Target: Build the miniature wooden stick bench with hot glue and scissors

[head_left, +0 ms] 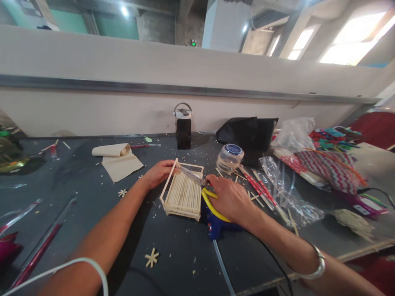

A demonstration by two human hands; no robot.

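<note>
A small rack of pale wooden sticks (184, 195), with a slatted bed and raised side bars, sits on the dark table in front of me. My left hand (161, 172) pinches its far left corner. Over its far right part lies a slim grey blade-like tool (191, 176). My right hand (230, 196) is closed around the near end of this tool; the handle is hidden, so its exact kind is unclear. Beneath my right hand rests a blue and yellow glue gun (216, 224), with a translucent glue stick (222, 265) sticking out toward me.
A clear jar with a blue lid (228, 158), loose sticks and plastic wrappers (293, 205) lie to the right. Behind stand a phone (184, 134) and a black pouch (247, 131). A paper roll (111, 150) and stick stars (152, 257) lie left; a black cord (274, 255) runs at right.
</note>
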